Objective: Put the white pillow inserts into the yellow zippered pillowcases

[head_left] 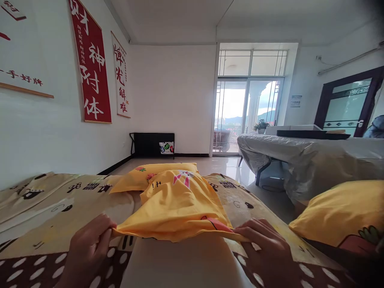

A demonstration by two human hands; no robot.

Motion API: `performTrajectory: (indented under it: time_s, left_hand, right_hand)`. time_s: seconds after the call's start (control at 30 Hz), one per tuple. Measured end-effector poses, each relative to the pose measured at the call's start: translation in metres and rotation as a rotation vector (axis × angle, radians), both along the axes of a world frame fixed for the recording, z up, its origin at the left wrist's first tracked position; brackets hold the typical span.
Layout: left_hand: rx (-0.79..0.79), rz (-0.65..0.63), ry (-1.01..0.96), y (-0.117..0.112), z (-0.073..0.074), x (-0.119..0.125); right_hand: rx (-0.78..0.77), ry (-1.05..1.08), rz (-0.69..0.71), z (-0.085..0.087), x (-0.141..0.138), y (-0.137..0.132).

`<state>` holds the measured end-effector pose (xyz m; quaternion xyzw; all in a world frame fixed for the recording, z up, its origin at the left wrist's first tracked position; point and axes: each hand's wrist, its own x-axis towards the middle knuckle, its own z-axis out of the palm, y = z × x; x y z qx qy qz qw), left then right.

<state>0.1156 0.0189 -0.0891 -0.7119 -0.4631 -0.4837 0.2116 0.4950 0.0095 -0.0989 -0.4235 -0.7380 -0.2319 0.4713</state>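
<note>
A yellow pillowcase (183, 204) with a rabbit print and "Hi" lettering stretches between my two hands. My left hand (91, 244) is closed on the left corner of its near edge. At the right corner, my right hand (264, 248) pinches the same edge. Beneath and in front of the pillowcase's near edge is a white pillow (180, 264), its far part covered by the yellow cloth. Another yellow pillow (129, 180) lies just behind, partly hidden by the pillowcase. All of this rests on a beige patterned blanket (90, 200) with a brown dotted border.
Right of me is a yellow pillow (345, 212) with a carrot print. Beyond it stands a table (318, 160) under plastic sheeting, with a black tray (312, 135) and a plant (261, 126). A black folded panel (147, 144) leans by the back wall.
</note>
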Motion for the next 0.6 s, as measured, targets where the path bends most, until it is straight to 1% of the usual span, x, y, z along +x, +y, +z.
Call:
performTrajectory:
  time_s: [0.1, 0.17, 0.27, 0.37, 0.43, 0.5, 0.6]
  left_hand:
    - [0.047, -0.045, -0.095, 0.004, -0.001, -0.006]
    - [0.05, -0.043, -0.124, 0.011, -0.004, -0.011]
    - [0.002, 0.0, -0.137, 0.029, -0.011, -0.02]
    - [-0.095, -0.01, -0.143, 0.05, -0.021, -0.026]
    - [-0.185, -0.037, -0.147, 0.058, -0.025, -0.027]
    - [-0.286, -0.092, -0.168, 0.058, -0.025, -0.026]
    - [-0.448, -0.246, -0.171, 0.043, -0.021, -0.021]
  right_hand:
    - [-0.038, 0.062, 0.009, 0.002, 0.001, -0.001]
    - [-0.084, 0.1, 0.026, 0.002, 0.001, 0.001]
    - [-0.256, 0.158, 0.03, -0.002, 0.005, 0.013]
    - [-0.445, 0.197, 0.014, -0.009, 0.01, 0.028]
    - [-0.51, 0.226, 0.008, -0.011, 0.011, 0.035]
    - [-0.559, 0.27, 0.023, -0.011, 0.009, 0.036]
    - [-0.636, 0.296, 0.054, -0.01, 0.005, 0.031]
